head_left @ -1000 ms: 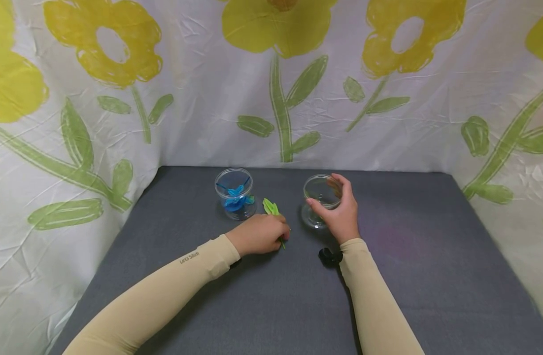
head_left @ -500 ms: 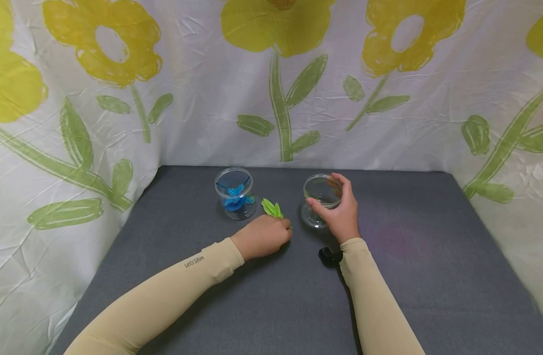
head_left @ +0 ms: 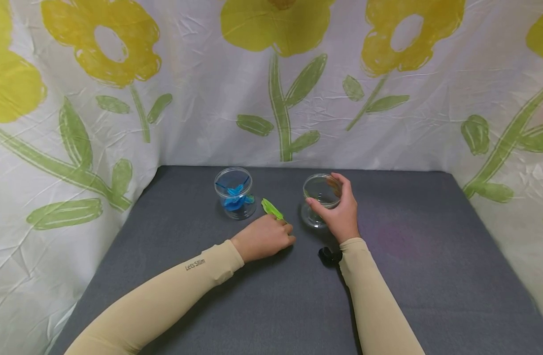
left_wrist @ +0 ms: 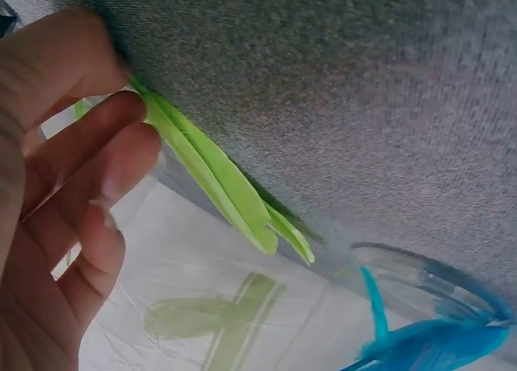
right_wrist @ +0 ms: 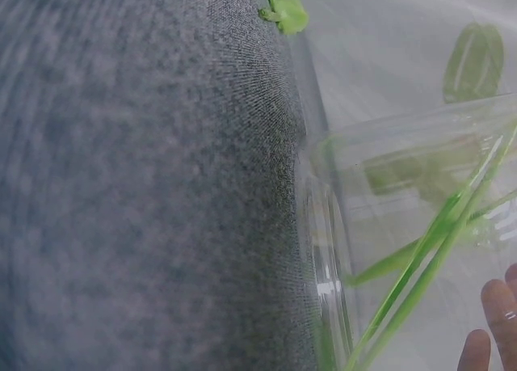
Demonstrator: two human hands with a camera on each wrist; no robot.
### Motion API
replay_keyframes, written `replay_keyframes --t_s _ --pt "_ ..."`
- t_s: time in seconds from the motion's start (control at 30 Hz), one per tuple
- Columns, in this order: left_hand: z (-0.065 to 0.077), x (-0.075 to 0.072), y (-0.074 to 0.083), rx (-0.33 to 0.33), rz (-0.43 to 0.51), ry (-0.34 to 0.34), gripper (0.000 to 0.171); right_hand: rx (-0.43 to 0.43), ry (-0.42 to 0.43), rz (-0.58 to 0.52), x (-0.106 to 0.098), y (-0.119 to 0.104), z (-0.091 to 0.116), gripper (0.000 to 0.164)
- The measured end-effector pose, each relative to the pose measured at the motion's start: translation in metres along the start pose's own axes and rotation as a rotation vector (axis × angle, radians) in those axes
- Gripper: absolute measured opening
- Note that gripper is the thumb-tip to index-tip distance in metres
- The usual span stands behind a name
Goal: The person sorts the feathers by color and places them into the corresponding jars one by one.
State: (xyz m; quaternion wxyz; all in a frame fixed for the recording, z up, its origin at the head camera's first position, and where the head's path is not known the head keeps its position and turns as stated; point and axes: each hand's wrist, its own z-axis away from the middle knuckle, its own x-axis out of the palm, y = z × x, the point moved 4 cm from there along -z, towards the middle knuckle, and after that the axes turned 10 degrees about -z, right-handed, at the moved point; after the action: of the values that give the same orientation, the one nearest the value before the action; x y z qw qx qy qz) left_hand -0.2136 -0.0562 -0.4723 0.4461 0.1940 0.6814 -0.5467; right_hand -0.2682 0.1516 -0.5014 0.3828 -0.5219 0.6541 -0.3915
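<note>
My left hand (head_left: 264, 237) is low over the grey cloth, its fingertips pinching the lower end of a lime-green feather (left_wrist: 214, 173). In the left wrist view the feather points away from the fingers and splits near its tip. To the right, my right hand (head_left: 340, 209) curves thumb and fingers round the rim of a clear jar (head_left: 313, 220), which stands upright on the table. Green streaks (right_wrist: 440, 242) show through the jar wall in the right wrist view; whether they lie inside it I cannot tell. Only a few right fingertips (right_wrist: 501, 310) show there.
A second clear jar (head_left: 240, 214) stands at the back left with bright blue feathers (head_left: 236, 198) in it. The table bears a dark grey cloth (head_left: 262, 305). A white curtain (head_left: 200, 113) printed with yellow flowers hangs behind and at both sides.
My left hand has shifted slightly right, and the green feather has turned so that it looks narrower and slants more. The right hand and both jars have stayed in place.
</note>
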Motion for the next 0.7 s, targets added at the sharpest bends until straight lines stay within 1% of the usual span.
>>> replay_keyframes --t_s 0.2,0.3,0.37,0.47,0.57,0.63,0.7 --pt "0.001 -0.001 -0.002 -0.008 0.057 0.016 0.016 0.005 -0.002 -0.006 0.0 0.0 0.001 0.087" --pt "0.0 -0.004 -0.004 -0.014 0.11 0.043 0.012 0.006 -0.002 -0.005 0.0 0.0 0.001 0.087" --pt "0.001 -0.006 -0.007 -0.028 0.168 0.069 0.01 0.008 -0.004 -0.006 0.0 0.0 0.001 0.087" --pt "0.002 -0.008 -0.013 -0.063 0.275 0.125 0.011 0.01 -0.006 -0.009 0.0 0.001 0.002 0.087" --pt "0.005 -0.015 -0.021 -0.108 0.374 0.179 0.012 0.01 -0.006 -0.007 0.0 0.001 0.002 0.087" --pt "0.005 -0.02 -0.027 -0.139 0.421 0.21 0.011 0.009 -0.005 -0.004 0.0 0.001 0.002 0.087" --pt "0.006 -0.026 -0.034 -0.171 0.482 0.23 0.011 0.008 -0.003 0.0 -0.001 0.001 0.002 0.087"
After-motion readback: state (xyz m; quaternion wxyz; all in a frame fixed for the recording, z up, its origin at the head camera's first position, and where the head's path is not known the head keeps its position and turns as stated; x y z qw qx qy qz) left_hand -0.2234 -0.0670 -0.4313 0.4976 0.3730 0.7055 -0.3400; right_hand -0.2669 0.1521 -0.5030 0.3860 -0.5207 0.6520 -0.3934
